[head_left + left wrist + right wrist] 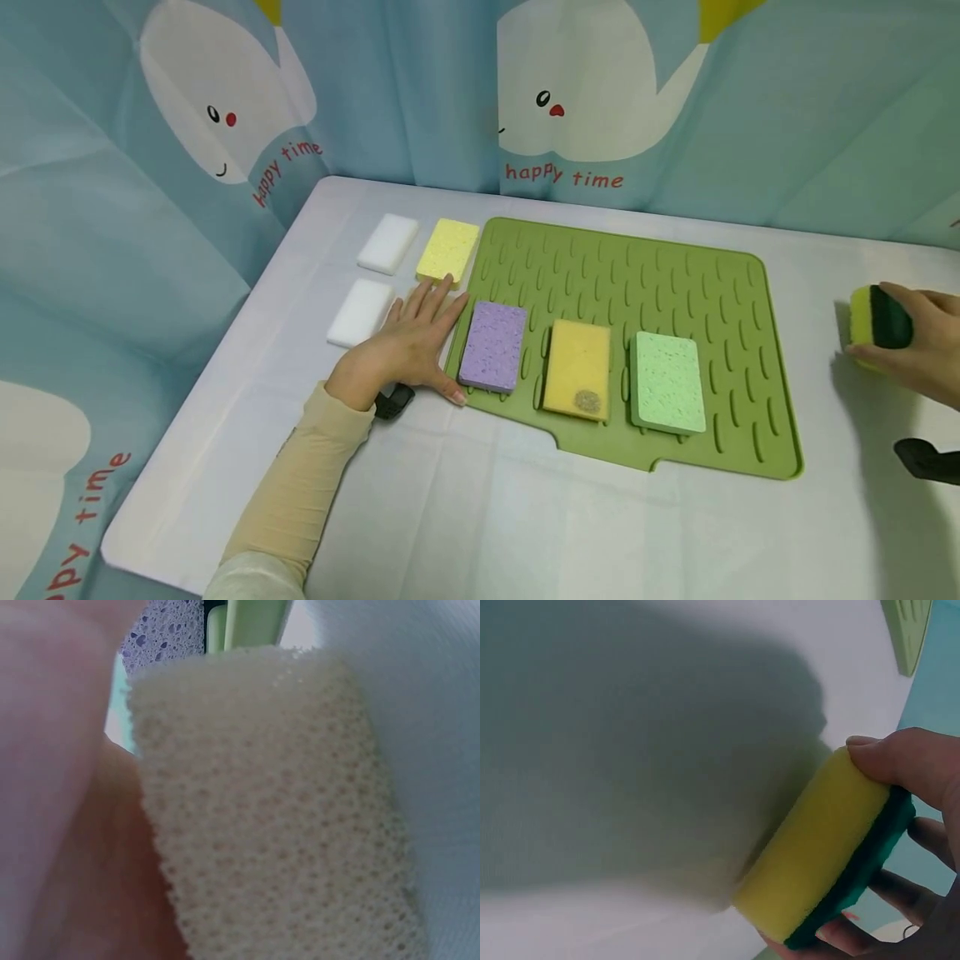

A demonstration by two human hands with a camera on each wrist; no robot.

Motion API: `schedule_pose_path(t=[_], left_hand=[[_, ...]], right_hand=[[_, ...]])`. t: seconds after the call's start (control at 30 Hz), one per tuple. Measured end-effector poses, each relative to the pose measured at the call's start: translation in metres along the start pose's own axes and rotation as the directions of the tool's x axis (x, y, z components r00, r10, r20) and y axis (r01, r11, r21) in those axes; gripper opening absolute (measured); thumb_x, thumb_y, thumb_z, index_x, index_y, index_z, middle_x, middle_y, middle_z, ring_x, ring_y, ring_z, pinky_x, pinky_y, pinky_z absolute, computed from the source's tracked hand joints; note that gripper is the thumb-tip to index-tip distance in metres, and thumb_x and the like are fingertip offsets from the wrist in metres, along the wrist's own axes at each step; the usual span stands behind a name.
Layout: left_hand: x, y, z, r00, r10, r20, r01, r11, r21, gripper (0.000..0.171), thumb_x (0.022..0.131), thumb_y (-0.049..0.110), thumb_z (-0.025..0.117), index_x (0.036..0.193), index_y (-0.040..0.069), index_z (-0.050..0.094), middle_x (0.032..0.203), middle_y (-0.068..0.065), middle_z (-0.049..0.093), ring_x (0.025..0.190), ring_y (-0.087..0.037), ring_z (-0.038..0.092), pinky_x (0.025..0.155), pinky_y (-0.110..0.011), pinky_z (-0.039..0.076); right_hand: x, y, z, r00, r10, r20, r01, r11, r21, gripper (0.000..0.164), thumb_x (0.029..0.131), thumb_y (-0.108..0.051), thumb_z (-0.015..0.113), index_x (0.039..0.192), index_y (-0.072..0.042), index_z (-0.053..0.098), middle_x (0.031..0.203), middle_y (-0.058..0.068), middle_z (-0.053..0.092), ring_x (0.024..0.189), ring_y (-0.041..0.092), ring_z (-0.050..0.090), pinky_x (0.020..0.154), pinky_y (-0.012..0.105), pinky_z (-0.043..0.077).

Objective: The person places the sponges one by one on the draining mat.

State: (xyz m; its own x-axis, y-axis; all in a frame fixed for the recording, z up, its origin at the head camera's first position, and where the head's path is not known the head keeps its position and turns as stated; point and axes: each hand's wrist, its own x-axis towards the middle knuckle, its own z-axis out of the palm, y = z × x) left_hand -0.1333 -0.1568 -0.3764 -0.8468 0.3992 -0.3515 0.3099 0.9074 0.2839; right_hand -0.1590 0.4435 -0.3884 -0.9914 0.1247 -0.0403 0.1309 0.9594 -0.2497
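My right hand [930,337] grips a yellow scouring sponge with a dark green pad [821,844] between thumb and fingers, at the right of the table. The sponge is on edge, and its shadow falls on the cloth. My left hand [408,346] lies with fingers spread along the left edge of the green ridged mat [600,283]. Its fingertips reach the near end of a pale yellow sponge [448,248], and a purple sponge [492,346] is just right of it. A pale porous block [277,810] fills the middle of the left wrist view.
On the mat, right of the purple sponge, lie an orange-yellow sponge [576,362] with a brownish spot and a mint green sponge [667,382]. Two white sponges [387,243] lie left of the mat. A printed blue curtain [420,92] stands behind the white table [465,517].
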Motion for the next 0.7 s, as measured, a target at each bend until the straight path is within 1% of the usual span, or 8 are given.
schedule_pose_path(t=[0.03,0.1,0.27,0.3,0.37,0.47,0.57,0.7], left_hand=[[0.0,0.0,0.0,1.0,-0.001,0.002,0.001,1.0,0.0,0.146,0.055,0.071,0.083,0.161,0.02,-0.004,0.166,-0.006,-0.022,0.153,-0.032,-0.018,0.121,-0.064,0.003],[0.0,0.0,0.0,1.0,-0.002,0.004,0.002,1.0,0.0,0.146,0.055,0.071,0.083,0.161,0.02,-0.004,0.166,-0.006,-0.022,0.153,-0.032,-0.019,0.121,-0.064,0.003],[-0.001,-0.001,0.001,1.0,-0.001,0.005,0.001,1.0,-0.001,0.146,0.056,0.071,0.083,0.161,0.02,-0.004,0.165,-0.006,-0.023,0.153,-0.031,-0.019,0.12,-0.064,0.003],[-0.001,-0.002,0.001,1.0,-0.001,0.005,0.001,1.0,-0.001,0.146,0.056,0.071,0.083,0.161,0.02,-0.004,0.165,-0.006,-0.023,0.153,-0.031,-0.019,0.12,-0.065,0.003],[-0.001,-0.002,0.001,1.0,-0.002,0.006,0.002,1.0,0.0,0.146,0.056,0.071,0.083,0.161,0.021,-0.005,0.165,-0.006,-0.023,0.153,-0.031,-0.02,0.12,-0.065,0.002],[0.0,-0.002,0.001,1.0,-0.002,0.004,0.002,1.0,-0.004,0.146,0.056,0.07,0.083,0.161,0.021,-0.005,0.165,-0.006,-0.023,0.153,-0.031,-0.02,0.12,-0.064,0.001],[0.0,-0.001,0.0,1.0,0.003,-0.001,-0.003,1.0,-0.005,0.146,0.056,0.07,0.083,0.161,0.02,-0.004,0.166,-0.006,-0.023,0.153,-0.031,-0.02,0.12,-0.064,0.002],[0.0,0.0,0.0,1.0,0.008,-0.002,-0.008,1.0,0.0,0.146,0.056,0.071,0.083,0.161,0.02,-0.004,0.166,-0.006,-0.022,0.153,-0.032,-0.019,0.12,-0.065,0.002]], right_hand=[[-0.003,-0.006,-0.002,1.0,-0.011,0.001,0.011,1.0,0.003,0.093,0.088,-0.017,0.069,0.157,-0.002,0.009,0.154,0.041,0.006,0.138,0.061,0.013,0.104,0.076,0.024],[-0.006,-0.014,-0.004,1.0,-0.019,-0.001,0.019,1.0,0.001,0.093,0.09,-0.025,0.069,0.157,-0.002,0.009,0.154,0.042,0.006,0.139,0.061,0.012,0.103,0.077,0.023],[-0.004,-0.009,0.005,0.999,-0.037,-0.027,0.036,0.999,-0.022,0.095,0.091,-0.048,0.064,0.159,-0.007,0.011,0.154,0.04,0.011,0.137,0.06,0.017,0.095,0.077,0.028],[-0.005,-0.011,0.004,0.999,-0.042,-0.022,0.041,0.999,-0.026,0.092,0.091,-0.034,0.068,0.158,-0.006,0.012,0.153,0.04,0.012,0.136,0.06,0.017,0.094,0.077,0.029],[-0.011,-0.02,0.001,0.998,-0.057,-0.031,0.056,0.998,-0.031,0.09,0.09,-0.029,0.069,0.158,-0.005,0.014,0.152,0.04,0.014,0.133,0.06,0.02,0.091,0.076,0.03],[-0.025,-0.044,-0.01,0.997,-0.069,-0.022,0.068,0.997,-0.033,0.092,0.083,-0.01,0.072,0.156,-0.001,0.016,0.151,0.041,0.015,0.131,0.062,0.021,0.09,0.076,0.031],[-0.037,-0.062,-0.016,0.997,-0.08,-0.018,0.079,0.996,-0.04,0.091,0.083,-0.008,0.071,0.156,-0.001,0.017,0.151,0.041,0.017,0.125,0.063,0.026,0.088,0.075,0.033],[-0.047,-0.073,-0.018,0.995,-0.103,0.01,0.104,0.994,-0.043,0.092,0.086,-0.014,0.072,0.157,-0.004,0.015,0.153,0.04,0.014,0.117,0.065,0.03,0.082,0.074,0.036]])
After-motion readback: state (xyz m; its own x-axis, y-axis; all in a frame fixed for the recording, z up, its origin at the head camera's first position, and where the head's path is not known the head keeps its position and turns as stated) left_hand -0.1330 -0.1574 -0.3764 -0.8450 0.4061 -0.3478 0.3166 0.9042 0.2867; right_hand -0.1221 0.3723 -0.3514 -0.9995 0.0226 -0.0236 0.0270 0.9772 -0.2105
